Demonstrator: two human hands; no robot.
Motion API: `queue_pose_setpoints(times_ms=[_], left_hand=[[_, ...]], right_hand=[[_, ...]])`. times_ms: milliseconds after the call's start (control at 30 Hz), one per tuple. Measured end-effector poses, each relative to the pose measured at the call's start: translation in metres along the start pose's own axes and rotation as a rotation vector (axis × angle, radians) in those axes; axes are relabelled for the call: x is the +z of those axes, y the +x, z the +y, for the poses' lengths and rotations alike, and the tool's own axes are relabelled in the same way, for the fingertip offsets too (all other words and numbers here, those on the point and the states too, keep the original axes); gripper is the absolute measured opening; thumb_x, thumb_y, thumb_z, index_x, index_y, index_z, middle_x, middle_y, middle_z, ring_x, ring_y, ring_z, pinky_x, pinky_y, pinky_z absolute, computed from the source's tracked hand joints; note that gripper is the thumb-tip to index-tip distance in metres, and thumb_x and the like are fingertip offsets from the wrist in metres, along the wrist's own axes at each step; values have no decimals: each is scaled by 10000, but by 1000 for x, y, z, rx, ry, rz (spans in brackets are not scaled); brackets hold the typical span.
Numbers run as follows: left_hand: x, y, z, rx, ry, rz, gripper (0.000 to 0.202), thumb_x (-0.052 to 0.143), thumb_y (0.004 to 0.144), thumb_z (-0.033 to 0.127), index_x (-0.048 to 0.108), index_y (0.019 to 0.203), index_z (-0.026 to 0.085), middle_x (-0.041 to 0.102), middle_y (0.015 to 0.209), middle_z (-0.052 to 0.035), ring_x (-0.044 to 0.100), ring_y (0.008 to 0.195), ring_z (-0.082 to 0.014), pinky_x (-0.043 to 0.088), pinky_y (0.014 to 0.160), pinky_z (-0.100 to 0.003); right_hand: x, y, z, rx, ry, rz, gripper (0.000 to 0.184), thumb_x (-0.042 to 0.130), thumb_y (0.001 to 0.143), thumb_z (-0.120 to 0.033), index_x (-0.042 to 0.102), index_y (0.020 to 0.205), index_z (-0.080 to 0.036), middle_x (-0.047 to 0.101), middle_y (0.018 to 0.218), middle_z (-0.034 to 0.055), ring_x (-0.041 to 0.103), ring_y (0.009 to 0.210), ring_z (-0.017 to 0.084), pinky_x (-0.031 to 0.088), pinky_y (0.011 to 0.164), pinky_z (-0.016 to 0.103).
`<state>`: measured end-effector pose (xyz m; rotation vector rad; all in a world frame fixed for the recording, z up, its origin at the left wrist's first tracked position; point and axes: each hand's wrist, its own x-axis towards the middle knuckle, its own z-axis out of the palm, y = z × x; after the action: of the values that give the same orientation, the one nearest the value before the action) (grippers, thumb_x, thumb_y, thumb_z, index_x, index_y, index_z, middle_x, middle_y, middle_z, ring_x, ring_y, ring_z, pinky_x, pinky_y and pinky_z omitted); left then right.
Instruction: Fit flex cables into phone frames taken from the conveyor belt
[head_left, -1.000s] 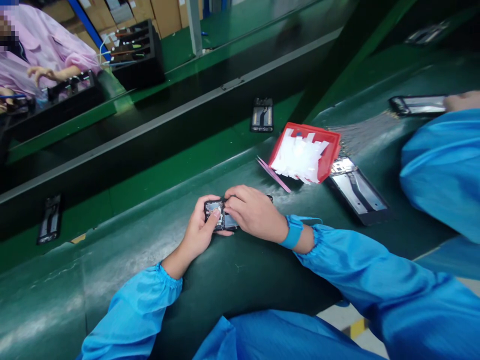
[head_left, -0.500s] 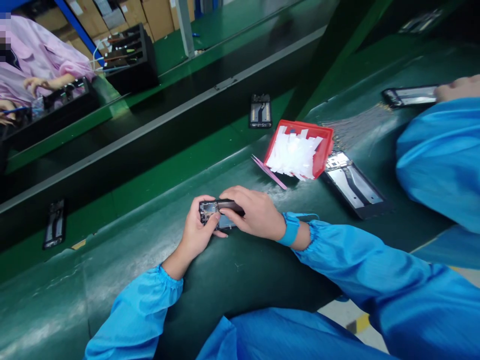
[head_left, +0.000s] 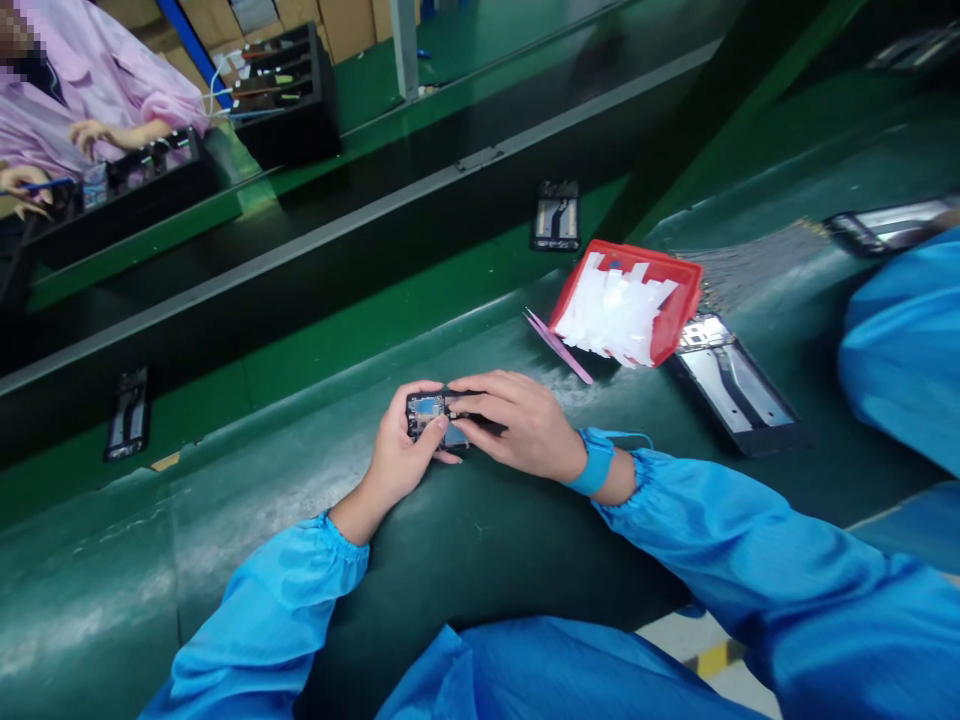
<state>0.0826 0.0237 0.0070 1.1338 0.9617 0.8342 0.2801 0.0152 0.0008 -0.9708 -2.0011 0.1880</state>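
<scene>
A dark phone frame (head_left: 431,416) with exposed parts lies on the green bench mat, held between both hands. My left hand (head_left: 401,455) is curled around its left end, thumb on top. My right hand (head_left: 517,422) covers its right part, fingers pressed down along the upper edge. A blue wrist strap (head_left: 594,462) circles my right wrist. Most of the phone is hidden under my right hand.
A red tray (head_left: 675,300) of white strips and pink tweezers (head_left: 559,346) lie beyond my hands. Another phone frame (head_left: 733,383) lies to the right. More frames (head_left: 556,215) (head_left: 127,413) ride the conveyor. A co-worker's blue sleeve (head_left: 904,350) is at right; a person in pink (head_left: 97,90) works opposite.
My hands stay on the phone frame; the right fingers have shifted slightly along its top edge. The camera view has drifted a little.
</scene>
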Motion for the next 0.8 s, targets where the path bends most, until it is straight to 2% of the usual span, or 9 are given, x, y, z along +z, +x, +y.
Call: queue_pose_setpoints(times_ms=[167,533,700,800], left_hand=[[0,-1,0,2,0,-4,521,801,848,461,552,1249,241,613,1128,-42,695,847,-163,698,597,-299],[2,0,1,-27,-17,70,505,828,808,453,608,1196,214,657,1023,-34,705,782,-157,683,558,-275],[2,1,3,-12,38,142,491,814,826,448,604,1204,215,642,1020,-28,701,743,-148,658,486,-253],[0,1,2,2,69,132,505,809,837,458,588,1224,219,642,1060,-38,704,755,-145,672,518,-264]], right_hand=[[-1,1,-8,69,-38,7,99,642,1012,-175,721,1053,-217,754,1164,90,718,972,256,560,814,425],[-1,-1,-10,31,-128,-11,118,632,1043,-204,748,1039,-227,751,1178,88,703,983,255,519,768,406],[1,0,-10,38,-102,-18,120,616,1048,-190,721,1102,-214,738,1223,94,694,1035,268,504,846,436],[2,1,-9,62,-91,-17,115,619,1041,-190,712,1103,-217,737,1222,90,690,1034,271,489,876,450]])
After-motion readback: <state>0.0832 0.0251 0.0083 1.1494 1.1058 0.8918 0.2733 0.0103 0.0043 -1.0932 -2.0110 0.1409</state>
